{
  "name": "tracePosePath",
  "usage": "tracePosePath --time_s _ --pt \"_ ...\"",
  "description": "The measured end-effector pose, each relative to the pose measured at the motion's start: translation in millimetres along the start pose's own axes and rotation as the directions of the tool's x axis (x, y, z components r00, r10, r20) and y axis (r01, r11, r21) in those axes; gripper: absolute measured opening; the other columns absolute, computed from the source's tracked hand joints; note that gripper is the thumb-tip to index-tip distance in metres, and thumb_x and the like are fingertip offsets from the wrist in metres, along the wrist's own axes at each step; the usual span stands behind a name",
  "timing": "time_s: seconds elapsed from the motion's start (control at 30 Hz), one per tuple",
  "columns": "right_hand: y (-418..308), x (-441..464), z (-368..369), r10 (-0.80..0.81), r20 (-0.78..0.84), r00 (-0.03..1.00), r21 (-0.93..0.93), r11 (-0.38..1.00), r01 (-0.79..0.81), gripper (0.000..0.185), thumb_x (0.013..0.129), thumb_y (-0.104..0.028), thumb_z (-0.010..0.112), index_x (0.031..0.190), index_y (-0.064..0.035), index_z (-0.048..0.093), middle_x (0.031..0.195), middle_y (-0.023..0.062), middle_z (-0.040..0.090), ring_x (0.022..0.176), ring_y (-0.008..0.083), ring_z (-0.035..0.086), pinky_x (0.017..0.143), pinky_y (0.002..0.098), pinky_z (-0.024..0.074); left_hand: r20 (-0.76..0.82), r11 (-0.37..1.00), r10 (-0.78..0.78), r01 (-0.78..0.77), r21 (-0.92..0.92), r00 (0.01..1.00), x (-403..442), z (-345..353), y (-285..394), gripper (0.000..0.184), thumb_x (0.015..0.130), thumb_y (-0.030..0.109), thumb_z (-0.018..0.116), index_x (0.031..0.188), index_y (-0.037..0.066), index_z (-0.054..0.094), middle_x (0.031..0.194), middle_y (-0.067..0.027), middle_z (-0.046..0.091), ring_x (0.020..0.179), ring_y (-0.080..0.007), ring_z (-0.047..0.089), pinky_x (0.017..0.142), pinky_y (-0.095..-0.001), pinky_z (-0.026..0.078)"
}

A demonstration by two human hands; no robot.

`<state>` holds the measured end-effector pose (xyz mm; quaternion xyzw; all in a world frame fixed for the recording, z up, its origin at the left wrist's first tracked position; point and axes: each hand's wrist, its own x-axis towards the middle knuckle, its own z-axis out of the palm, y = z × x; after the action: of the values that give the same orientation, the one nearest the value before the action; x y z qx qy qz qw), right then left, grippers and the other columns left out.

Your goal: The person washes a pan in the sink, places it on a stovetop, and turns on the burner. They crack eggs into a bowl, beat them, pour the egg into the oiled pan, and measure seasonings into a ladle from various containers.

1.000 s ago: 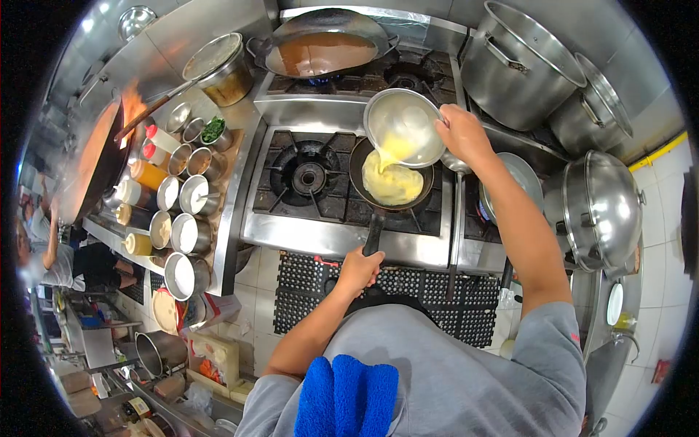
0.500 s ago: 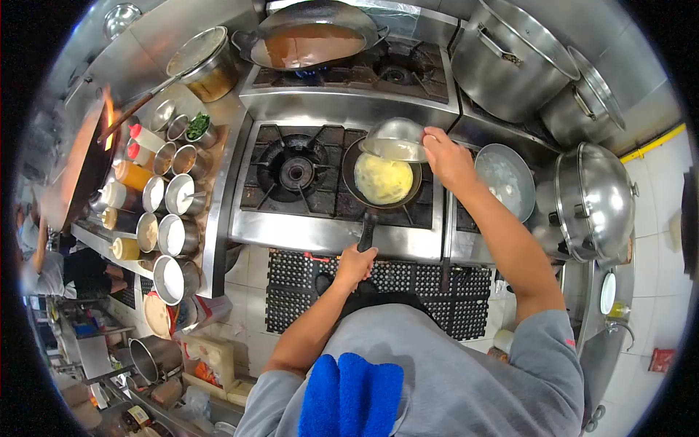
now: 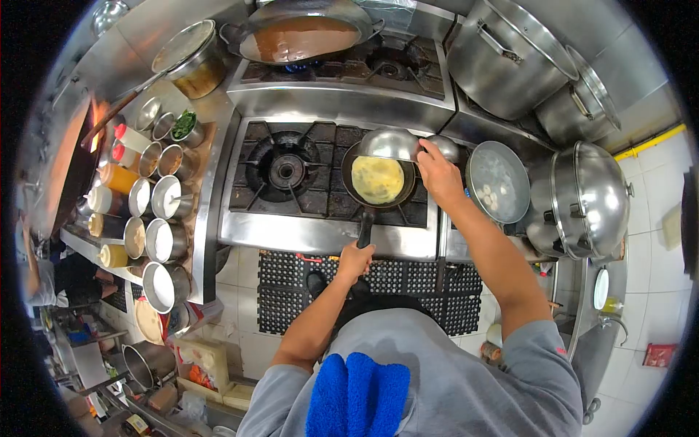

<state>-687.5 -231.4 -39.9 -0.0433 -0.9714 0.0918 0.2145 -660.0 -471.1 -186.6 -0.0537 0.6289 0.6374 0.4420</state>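
Note:
My left hand (image 3: 355,262) is closed around the black handle (image 3: 366,227) of a small frying pan (image 3: 352,191), which sits on the right front burner. A round, thin layer of yellow egg (image 3: 377,180) covers most of the pan's bottom. Above the pan's far rim, my right hand (image 3: 440,175) grips a metal bowl (image 3: 389,144) by its right edge. That bowl is tipped, its rounded underside facing up. Just past the right hand shows another rounded metal piece (image 3: 445,148), partly hidden.
Left of the pan is a bare burner (image 3: 287,171). A wok of brown liquid (image 3: 300,40) stands behind, over a blue flame. To the right are a pan of watery liquid (image 3: 499,175), a domed steamer (image 3: 601,197) and tall stockpots (image 3: 502,65). Seasoning tins (image 3: 166,240) line the left counter.
The bowl in my right hand has tipped further, showing more of its underside. The egg looks duller and more set. My left hand keeps its grip on the pan handle.

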Motion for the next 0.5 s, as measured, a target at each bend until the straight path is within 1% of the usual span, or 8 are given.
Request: tracePosePath --time_s 0.23,0.33,0.4,0.5 --pt "1.2 -2.0 4.7 0.001 -0.035 0.999 0.029 1.000 0.000 0.008 0.084 -0.013 0.056 0.087 -0.0078 0.051 0.122 0.0108 0.053 0.085 0.0334 0.062 0.067 0.0421 0.0518 -0.043 1.000 0.004 -0.003 0.005 0.999 4.6 3.1 -8.3 0.020 0.080 0.020 0.061 0.074 0.003 0.051 0.053 -0.0030 0.050 0.036 -0.0104 0.044 0.033 -0.0248 0.034" --pt "3.0 -3.7 5.9 0.021 -0.042 0.999 0.046 0.999 -0.019 0.008 0.085 -0.013 0.055 0.086 -0.0065 0.050 0.121 0.0123 0.053 0.085 0.0342 0.061 0.068 0.0422 0.0514 -0.032 1.000 -0.002 0.002 0.000 0.999 7.6 3.1 -10.1 0.020 0.080 0.020 0.060 0.073 0.003 0.051 0.052 -0.0032 0.050 0.036 -0.0106 0.044 0.033 -0.0249 0.034" --pt "5.7 -5.4 7.4 0.028 -0.058 0.998 0.075 0.997 -0.024 0.013 0.080 -0.007 0.060 0.086 -0.0054 0.049 0.122 0.0110 0.052 0.083 0.0348 0.060 0.067 0.0426 0.0507 -0.023 1.000 -0.010 0.010 -0.005 1.000 9.6 4.1 -9.8 0.020 0.080 0.019 0.060 0.073 0.003 0.051 0.052 -0.0033 0.049 0.036 -0.0106 0.044 0.033 -0.0251 0.034" --pt "6.9 -7.8 6.2 0.034 -0.059 0.998 0.079 0.996 -0.029 0.013 0.079 -0.006 0.060 0.086 -0.0050 0.049 0.122 0.0118 0.052 0.084 0.0350 0.060 0.068 0.0423 0.0507 -0.012 1.000 -0.023 0.023 -0.004 1.000 14.1 5.9 -9.0 0.020 0.081 0.019 0.060 0.072 0.003 0.050 0.052 -0.0033 0.049 0.036 -0.0106 0.044 0.033 -0.0256 0.034"
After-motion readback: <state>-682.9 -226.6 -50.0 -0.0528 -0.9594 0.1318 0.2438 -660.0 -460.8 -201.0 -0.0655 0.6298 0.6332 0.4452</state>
